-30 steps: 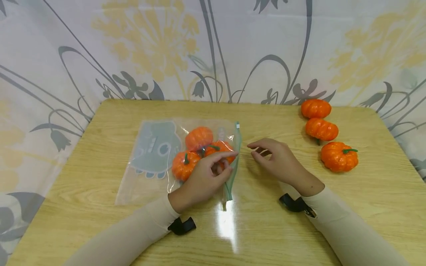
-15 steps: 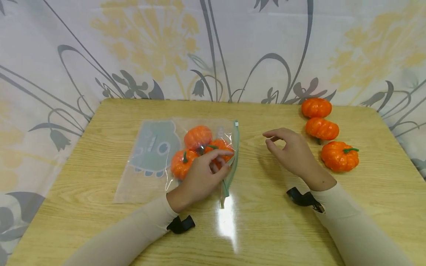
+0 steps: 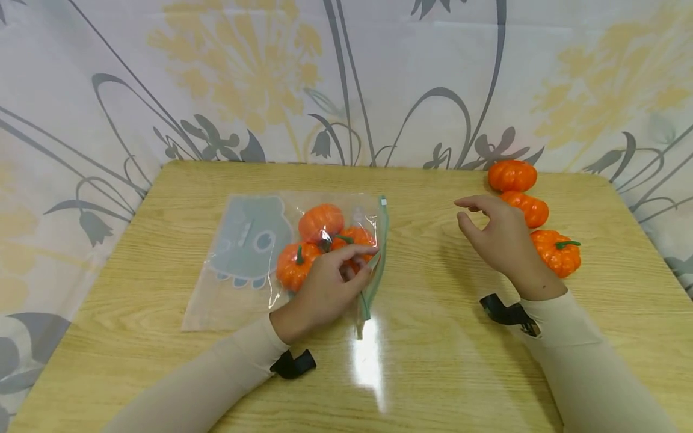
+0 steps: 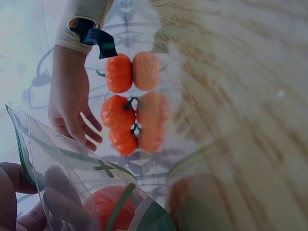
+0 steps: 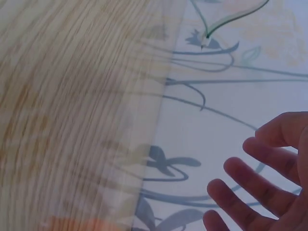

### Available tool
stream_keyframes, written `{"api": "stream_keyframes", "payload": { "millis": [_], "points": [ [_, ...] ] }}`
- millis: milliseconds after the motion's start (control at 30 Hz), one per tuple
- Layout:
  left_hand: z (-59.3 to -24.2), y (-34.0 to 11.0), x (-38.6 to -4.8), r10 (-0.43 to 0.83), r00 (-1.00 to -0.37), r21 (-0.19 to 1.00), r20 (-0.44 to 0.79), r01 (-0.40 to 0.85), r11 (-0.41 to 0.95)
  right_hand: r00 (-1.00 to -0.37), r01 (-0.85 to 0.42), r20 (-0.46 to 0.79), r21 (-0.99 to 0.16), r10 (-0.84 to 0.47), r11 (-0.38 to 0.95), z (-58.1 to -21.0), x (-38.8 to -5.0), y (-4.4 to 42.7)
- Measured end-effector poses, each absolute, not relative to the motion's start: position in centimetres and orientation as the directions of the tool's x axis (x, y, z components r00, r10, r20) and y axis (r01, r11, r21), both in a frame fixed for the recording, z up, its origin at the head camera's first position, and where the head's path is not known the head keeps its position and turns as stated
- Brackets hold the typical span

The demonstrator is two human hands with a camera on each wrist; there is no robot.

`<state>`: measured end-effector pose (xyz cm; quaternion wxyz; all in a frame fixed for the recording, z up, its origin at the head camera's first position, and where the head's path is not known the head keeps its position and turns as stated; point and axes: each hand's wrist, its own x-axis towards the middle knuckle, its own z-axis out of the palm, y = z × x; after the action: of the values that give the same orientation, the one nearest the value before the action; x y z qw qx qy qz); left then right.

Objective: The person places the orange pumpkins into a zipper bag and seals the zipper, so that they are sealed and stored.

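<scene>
Left hand (image 3: 325, 288) grips the mouth edge of a flat, clear, green-zipped plastic bag (image 3: 246, 240), lying left of centre on the wood-grain table (image 3: 433, 367). Bag's long axis runs left to right, mouth facing right; three glossy orange ribbed pumpkins (image 3: 295, 267) inside, nearer the mouth end. Right hand (image 3: 500, 240), fingers loosely bent, holds nothing; beside it, three loose orange pumpkins (image 3: 560, 252) stretch front to back.

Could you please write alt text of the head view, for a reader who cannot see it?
A left hand holds the green-edged mouth of a clear bag containing three orange pumpkins on a wood-grain table. The right hand, holding nothing, hovers near three other pumpkins.
</scene>
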<state>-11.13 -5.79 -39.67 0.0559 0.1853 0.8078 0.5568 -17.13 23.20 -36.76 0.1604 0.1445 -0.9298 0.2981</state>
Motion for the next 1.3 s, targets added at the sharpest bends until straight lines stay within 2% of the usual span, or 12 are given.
{"api": "stream_keyframes", "payload": {
  "millis": [233, 700, 1000, 1300],
  "points": [
    [-39.7, -5.8, -11.1, 0.367, -0.925, 0.923, 0.097, 0.221, 0.315, -0.941, -0.276, 0.318, -0.539, -0.11, 0.796, -36.3, -17.5, 24.2],
    [-39.6, -5.7, -11.1, 0.375, -0.92, 0.921, 0.112, 0.238, 0.309, -0.934, -0.246, 0.353, -0.514, -0.058, 0.822, -36.1, -18.7, 27.2],
    [-39.7, -5.7, -10.9, 0.375, -0.921, 0.921, 0.102, 0.23, 0.315, -0.934, -0.206, 0.358, -0.567, 0.013, 0.797, -36.4, -19.0, 28.0],
    [-39.7, -5.7, -11.2, 0.391, -0.913, 0.92, 0.113, 0.245, 0.305, -0.966, -0.079, 0.239, -0.63, 0.096, 0.772, -36.3, -19.3, 28.8]
  ]
}}
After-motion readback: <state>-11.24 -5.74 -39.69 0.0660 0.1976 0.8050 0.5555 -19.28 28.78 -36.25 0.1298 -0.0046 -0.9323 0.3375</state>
